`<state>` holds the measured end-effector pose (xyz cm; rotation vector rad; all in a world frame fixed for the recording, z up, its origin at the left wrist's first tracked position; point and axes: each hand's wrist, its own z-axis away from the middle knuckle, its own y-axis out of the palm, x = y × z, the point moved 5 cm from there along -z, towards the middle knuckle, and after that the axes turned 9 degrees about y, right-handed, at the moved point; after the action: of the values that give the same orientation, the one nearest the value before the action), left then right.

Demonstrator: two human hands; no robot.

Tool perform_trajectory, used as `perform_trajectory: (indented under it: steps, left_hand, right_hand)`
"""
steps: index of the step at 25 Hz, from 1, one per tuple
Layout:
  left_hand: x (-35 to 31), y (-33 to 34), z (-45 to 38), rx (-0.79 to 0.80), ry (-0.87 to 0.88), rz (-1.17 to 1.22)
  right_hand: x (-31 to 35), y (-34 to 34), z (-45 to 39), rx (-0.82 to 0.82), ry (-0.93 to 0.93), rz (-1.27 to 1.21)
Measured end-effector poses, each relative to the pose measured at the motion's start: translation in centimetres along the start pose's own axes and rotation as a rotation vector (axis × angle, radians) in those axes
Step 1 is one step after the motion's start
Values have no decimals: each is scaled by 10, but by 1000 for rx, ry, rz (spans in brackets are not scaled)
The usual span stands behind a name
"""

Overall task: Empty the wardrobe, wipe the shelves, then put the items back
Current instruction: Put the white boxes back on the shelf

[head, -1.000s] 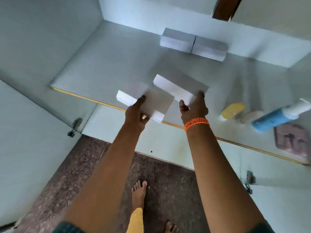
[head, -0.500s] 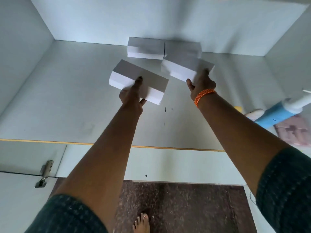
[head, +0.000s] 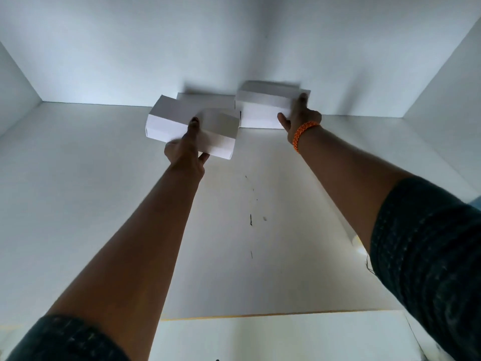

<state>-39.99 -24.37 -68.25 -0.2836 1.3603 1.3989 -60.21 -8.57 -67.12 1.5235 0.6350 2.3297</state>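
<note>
Both my arms reach deep into the white wardrobe shelf [head: 78, 204]. My left hand [head: 186, 149] grips a white box [head: 171, 123] by its near edge, thumb on top, just above the shelf and in front of a box at the back wall [head: 205, 100]. My right hand [head: 299, 118], with an orange wristband, holds a second white box [head: 265, 100] on top of another white box [head: 257, 118] at the back wall. That top box is blurred.
Shelf side walls rise at left [head: 15, 95] and right [head: 447, 79]. Dark marks [head: 251, 220] streak the shelf's middle. A pale object [head: 358, 243] peeks out beside my right forearm. The shelf's yellow front edge [head: 260, 315] runs across the bottom.
Both hands have carried their boxes farther back into the shelf. The right box now lies on top of a box at the back wall. The view has moved closer in.
</note>
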Motion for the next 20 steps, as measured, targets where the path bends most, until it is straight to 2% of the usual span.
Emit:
perform_trajectory:
  steps: [2,3,5,7,9,12,14,15,17,18,19,20]
  left_hand:
    - [0,5,-13,18,2,-22]
    - [-2,10,-13,19,2,-47]
    - [-1,18,-19,36,-2,-22]
    - [-2,18,-18,32,5,-61]
    - [-3,12,-20,16,10,-92]
    - [1,-1,-26,3,24,-71]
    - [3,-5,-25,-7,27,-61]
    - [4,-7,-24,-17,25,-47]
    - [-2,-6,-20,-25,57,-13]
    - [-5,-6,-20,-14,71,-12]
    - [-9,-6,-19,14,68,-13]
    - [-11,-6,-20,61,51,-7]
  right_hand:
    - [7,5,0,-89,-42,55]
    - [12,8,2,-171,-98,218]
    - [12,15,-1,-225,-216,716]
    - [-3,17,-3,-181,-225,1151]
    - [-17,19,-2,-122,-196,1409]
    - [-21,25,9,-198,-217,1481]
    - [-23,37,36,-288,-441,1445]
    - [-29,50,55,-205,-599,1382]
    - [-62,79,97,265,-847,1367]
    - [-83,87,115,472,-917,1514]
    - [-98,92,122,579,-971,1731]
    - [-100,93,116,574,-1021,1927]
